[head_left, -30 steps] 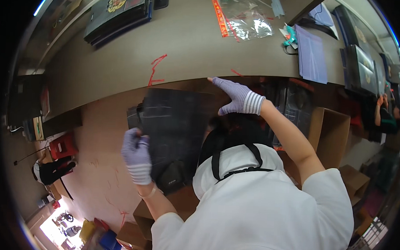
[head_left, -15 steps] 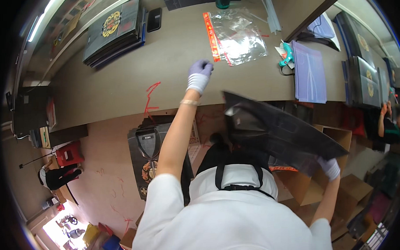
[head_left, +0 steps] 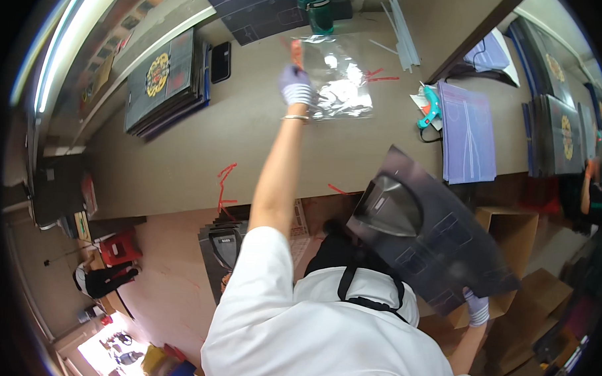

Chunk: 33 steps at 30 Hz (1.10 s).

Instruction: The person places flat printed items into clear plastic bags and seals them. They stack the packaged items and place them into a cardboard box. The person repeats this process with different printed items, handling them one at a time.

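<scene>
Head view: right hand [head_left: 477, 307] has its grip closed on the dark printed sheet [head_left: 438, 249], at the near right edge. Sheet hangs tilted before the body, upper corner overlapping the desk [head_left: 249, 146] in view; contact unclear. Left hand [head_left: 295, 86] reaches across to the left side of the clear plastic bag [head_left: 344, 90], by its orange strip [head_left: 296, 52]; fingertips blurred, can't tell if that grip is pinching. For a good job: take the bag by one edge, avoid creasing the film. One-edge hold likely lets the sheet swing, so steady its far end, don't bend it, and keep it clear of the teal glue gun [head_left: 430, 107] and purple sheets [head_left: 468, 137].
</scene>
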{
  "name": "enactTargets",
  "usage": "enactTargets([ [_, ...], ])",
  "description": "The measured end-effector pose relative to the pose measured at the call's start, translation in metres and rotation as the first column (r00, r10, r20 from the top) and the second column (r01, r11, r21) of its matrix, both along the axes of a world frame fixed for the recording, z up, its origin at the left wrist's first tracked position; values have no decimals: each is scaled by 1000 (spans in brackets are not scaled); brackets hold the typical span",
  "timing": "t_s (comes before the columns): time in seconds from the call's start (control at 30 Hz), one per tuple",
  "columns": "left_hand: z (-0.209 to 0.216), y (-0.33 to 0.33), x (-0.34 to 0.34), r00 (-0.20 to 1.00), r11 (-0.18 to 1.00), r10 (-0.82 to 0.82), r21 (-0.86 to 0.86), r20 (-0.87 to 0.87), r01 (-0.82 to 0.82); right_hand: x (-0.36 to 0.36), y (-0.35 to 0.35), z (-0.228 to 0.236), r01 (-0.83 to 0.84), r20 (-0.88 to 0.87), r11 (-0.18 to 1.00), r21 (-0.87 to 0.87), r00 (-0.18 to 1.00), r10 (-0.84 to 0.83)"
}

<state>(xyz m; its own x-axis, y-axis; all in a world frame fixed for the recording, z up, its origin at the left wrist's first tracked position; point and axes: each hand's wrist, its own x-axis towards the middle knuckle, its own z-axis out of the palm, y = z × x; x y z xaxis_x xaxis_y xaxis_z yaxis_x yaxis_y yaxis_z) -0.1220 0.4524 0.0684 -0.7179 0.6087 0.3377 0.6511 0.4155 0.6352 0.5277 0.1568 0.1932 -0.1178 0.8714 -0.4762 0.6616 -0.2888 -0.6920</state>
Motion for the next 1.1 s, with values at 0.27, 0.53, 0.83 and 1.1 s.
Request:
enactTargets([
  [0.27, 291, -24, 86, 84, 109, -873, -24, -480, 994, -7, 34, -40, 206, -225, 975, 86, 957, -183],
  [0.53, 79, -61, 101, 127, 91, -992, -755, -10, 649, -27, -1, -35, 385, -284, 921, 63, 891, -353],
  [0.83, -10, -108, 96, 612, 738, -315, -219, 725, 639, -49, -60, -39, 544, -298, 817, 192, 825, -479],
  [1.1, -34, -123, 101, 586, 824, -322, -84, 744, 560, -123, -42, -26, 77, 105, 879, 471, 984, -143],
])
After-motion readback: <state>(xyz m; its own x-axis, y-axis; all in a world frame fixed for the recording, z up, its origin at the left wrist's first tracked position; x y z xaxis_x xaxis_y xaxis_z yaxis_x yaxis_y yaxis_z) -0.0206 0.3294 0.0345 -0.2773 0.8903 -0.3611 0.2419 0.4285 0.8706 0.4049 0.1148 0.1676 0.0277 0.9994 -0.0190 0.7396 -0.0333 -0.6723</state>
